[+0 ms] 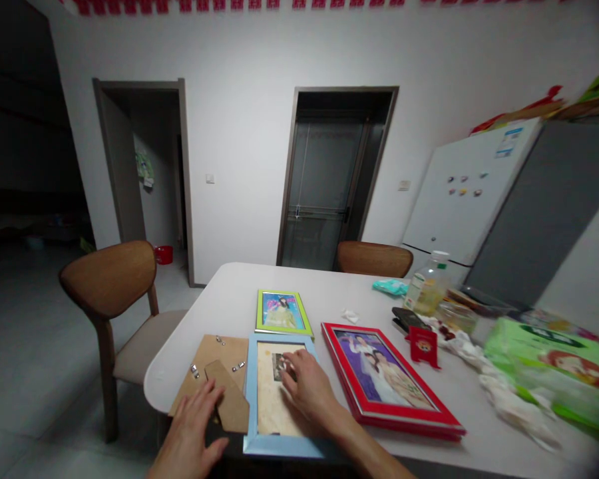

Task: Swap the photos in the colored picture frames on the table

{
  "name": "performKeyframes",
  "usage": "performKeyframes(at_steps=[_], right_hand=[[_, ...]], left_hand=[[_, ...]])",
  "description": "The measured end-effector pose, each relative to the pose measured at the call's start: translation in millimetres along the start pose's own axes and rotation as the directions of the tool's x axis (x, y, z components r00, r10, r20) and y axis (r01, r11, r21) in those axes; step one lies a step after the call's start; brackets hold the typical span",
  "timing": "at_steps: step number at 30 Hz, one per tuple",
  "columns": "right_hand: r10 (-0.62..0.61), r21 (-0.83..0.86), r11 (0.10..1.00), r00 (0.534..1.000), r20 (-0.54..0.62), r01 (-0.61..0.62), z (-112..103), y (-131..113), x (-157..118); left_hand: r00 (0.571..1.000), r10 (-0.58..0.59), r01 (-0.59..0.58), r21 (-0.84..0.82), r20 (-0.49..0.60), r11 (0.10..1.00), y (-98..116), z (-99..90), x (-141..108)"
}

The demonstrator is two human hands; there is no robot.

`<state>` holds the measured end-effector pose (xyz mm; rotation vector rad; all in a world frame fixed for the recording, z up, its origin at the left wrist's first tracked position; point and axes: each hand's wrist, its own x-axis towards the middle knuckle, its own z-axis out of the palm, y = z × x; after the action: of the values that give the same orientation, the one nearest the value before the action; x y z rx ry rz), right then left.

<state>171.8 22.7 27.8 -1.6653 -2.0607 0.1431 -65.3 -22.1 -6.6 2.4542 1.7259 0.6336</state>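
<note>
A light-blue picture frame [252, 392] lies face up at the table's front edge. Inside it is a yellowed sheet of paper [272, 416] with a small dark photo [277, 366] on it. My right hand [312, 392] reaches over the frame, its fingers bent and drawn together at the photo's right edge, partly covering it. Left of the frame lies a brown backing board [229, 352] with metal clips and a stand leg [232, 399]. My left hand [194, 422] rests with fingers apart on the board's lower part, fingertips by the leg.
A green-framed picture [283, 313] lies behind the blue frame. Stacked red frames [384, 379] are on the right. Farther right are a bottle [426, 286], a black phone-like object [406, 319], a red card [423, 346] and a green package [554, 366]. Chairs [110, 279] stand around the table.
</note>
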Motion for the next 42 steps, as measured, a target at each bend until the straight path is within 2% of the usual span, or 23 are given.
performKeyframes(at_steps=[3,6,10,13,15,17,20,23,26,29,31,37,42], right_hand=[[-0.166,0.097,0.983,0.982,0.090,0.157,7,-38,-3],[-0.263,0.096,0.963,0.951,0.164,0.250,20,-70,-4],[-0.257,0.033,0.966,0.950,0.179,0.255,39,-92,-2],[-0.224,0.116,0.971,0.965,0.140,0.208,46,-97,0],[-0.220,0.208,0.959,0.970,0.107,0.195,41,-97,1],[-0.232,0.276,0.939,0.970,0.072,0.204,27,-94,-1],[-0.236,0.319,0.923,0.971,0.032,0.214,-1,-77,-6],[-0.201,0.326,0.928,0.979,0.035,0.178,-24,-46,-18],[-0.124,0.307,0.947,0.989,0.084,0.093,-35,-12,-32],[-0.047,0.239,0.971,0.990,0.133,0.014,-36,13,-46],[-0.041,0.215,0.977,0.986,0.162,0.005,-33,21,-51],[-0.048,0.134,0.991,0.990,0.133,0.030,-19,24,-47],[-0.086,0.046,0.996,0.992,0.088,0.082,-11,30,-46]], left_hand=[[0.993,-0.116,0.118,0.067,-0.038,0.991,-27,0.7,1],[0.991,-0.111,0.115,0.059,-0.069,0.992,-42,6.3,6],[0.987,-0.099,0.101,0.016,-0.129,0.995,-54,13.4,8],[0.978,-0.086,0.085,-0.015,-0.188,0.996,-59,13.0,6],[0.969,-0.057,0.052,-0.028,-0.239,0.998,-56,9.0,5],[0.956,-0.010,0.001,-0.033,-0.292,0.999,-46,3.3,6],[0.943,0.065,-0.085,-0.046,-0.327,0.995,-18,-2.3,13],[0.950,0.124,-0.152,-0.075,-0.287,0.986,18,1.2,22],[0.965,0.163,-0.189,-0.111,-0.207,0.976,51,10.8,27],[0.976,0.188,-0.203,-0.149,-0.108,0.968,73,17.7,26],[0.981,0.187,-0.192,-0.163,-0.051,0.968,81,18.2,24],[0.984,0.156,-0.140,-0.168,0.083,0.976,89,7.9,24],[0.984,0.152,-0.133,-0.180,0.094,0.975,90,6.3,25]])
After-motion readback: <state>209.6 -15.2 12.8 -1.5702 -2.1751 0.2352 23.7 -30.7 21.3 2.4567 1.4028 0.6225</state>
